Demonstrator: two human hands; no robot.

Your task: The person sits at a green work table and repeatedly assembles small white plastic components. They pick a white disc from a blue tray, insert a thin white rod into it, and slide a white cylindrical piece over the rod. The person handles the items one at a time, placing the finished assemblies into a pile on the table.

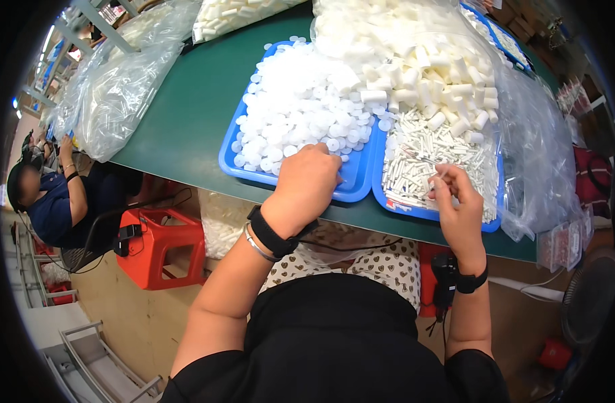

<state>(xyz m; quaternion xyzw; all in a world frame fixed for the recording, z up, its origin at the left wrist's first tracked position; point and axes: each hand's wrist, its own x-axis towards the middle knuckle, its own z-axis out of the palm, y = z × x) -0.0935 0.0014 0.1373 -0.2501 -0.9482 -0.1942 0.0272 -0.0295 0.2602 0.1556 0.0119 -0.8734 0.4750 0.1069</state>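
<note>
Two blue trays sat side by side on the green table. The left hand curled, fingers hidden, over white caps. The right hand pinched a thin white stick above more sticks.

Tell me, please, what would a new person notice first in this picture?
Two blue trays on the green table: the left tray is heaped with white round caps, the right tray with small white tubes. The left hand rests among the caps; the right hand pinches something small over the tubes. Clear bags of white parts lie behind.
</note>
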